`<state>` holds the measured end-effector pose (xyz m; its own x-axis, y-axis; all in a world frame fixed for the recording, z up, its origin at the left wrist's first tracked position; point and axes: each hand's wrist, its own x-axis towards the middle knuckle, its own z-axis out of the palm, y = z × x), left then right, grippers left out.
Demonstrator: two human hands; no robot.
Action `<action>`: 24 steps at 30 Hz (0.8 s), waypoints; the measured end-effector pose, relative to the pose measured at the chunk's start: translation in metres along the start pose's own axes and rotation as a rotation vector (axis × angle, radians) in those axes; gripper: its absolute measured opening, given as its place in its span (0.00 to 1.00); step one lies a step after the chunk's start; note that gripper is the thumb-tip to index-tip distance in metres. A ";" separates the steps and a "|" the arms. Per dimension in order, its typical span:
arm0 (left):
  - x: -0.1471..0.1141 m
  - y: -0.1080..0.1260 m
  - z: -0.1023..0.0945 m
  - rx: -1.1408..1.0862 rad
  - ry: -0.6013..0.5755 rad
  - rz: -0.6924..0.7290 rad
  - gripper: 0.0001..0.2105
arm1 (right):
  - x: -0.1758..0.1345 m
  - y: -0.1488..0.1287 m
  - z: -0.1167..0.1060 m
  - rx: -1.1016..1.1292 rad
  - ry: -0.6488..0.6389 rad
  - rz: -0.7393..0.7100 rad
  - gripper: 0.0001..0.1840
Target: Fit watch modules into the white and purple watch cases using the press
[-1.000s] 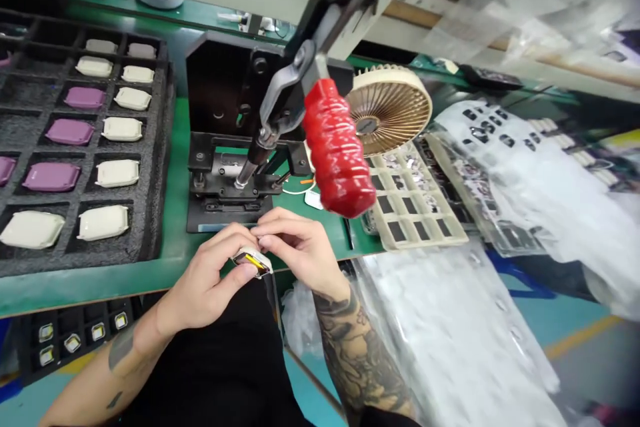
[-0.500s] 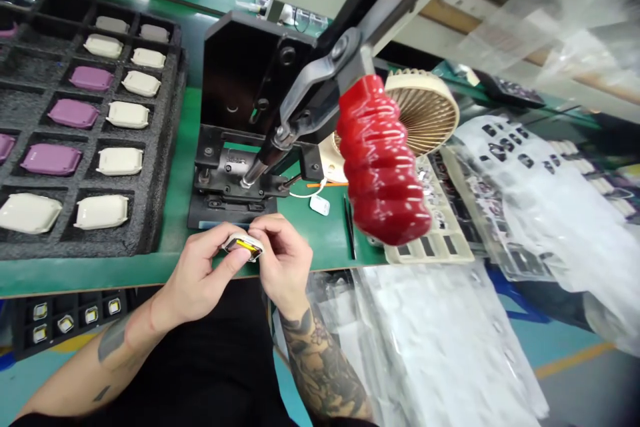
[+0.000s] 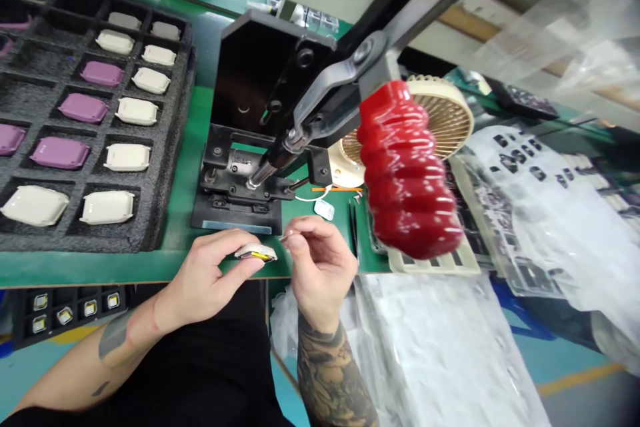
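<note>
My left hand is closed, pinching a small white device case between thumb and fingers. The case is tilted, and a yellow part shows in its open side. To its right and apart from it, my right hand is closed in a pinch. A tiny thin piece peeks out at its fingertips, too small to name. Just beyond both hands stands a black toggle press on the green bench. Its lever carries a ribbed red handle, which hangs above and right of my right hand.
At left lies a black foam tray of white and purple cases. Tweezers, a white tag, a cream fan and a parts tray lie at right. Plastic bags spread below. Under the bench edge sits another tray.
My right hand has drawn away from the case to the right, pinching a tiny piece. My left hand keeps hold of the case. The whole view has shifted slightly.
</note>
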<state>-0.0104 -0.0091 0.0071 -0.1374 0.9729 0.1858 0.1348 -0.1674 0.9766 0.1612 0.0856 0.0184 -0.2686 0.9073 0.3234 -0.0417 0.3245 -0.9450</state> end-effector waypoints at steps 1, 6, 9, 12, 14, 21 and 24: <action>0.000 0.000 0.000 0.015 0.010 -0.002 0.08 | -0.001 -0.002 0.000 -0.026 -0.005 -0.047 0.06; 0.001 0.002 0.002 0.063 0.039 0.035 0.06 | -0.001 -0.009 0.003 -0.150 -0.129 -0.206 0.13; 0.000 0.000 0.002 0.038 0.053 0.023 0.07 | -0.001 -0.010 -0.001 -0.207 -0.197 -0.278 0.15; -0.001 -0.002 0.001 -0.083 0.076 -0.071 0.10 | -0.007 -0.005 -0.004 -0.297 -0.336 -0.325 0.27; 0.000 -0.003 -0.001 -0.130 0.085 -0.119 0.11 | -0.013 0.002 -0.002 -0.320 -0.346 -0.339 0.34; -0.005 -0.002 -0.008 -0.045 0.067 -0.094 0.09 | -0.035 0.011 0.013 -0.387 -0.272 -0.394 0.33; -0.014 -0.008 -0.016 0.001 0.092 -0.053 0.09 | -0.048 0.007 0.005 -0.483 -0.256 -0.367 0.30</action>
<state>-0.0249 -0.0244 -0.0013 -0.2343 0.9616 0.1431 0.1258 -0.1159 0.9853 0.1691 0.0432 -0.0043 -0.5420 0.6422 0.5420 0.2462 0.7381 -0.6282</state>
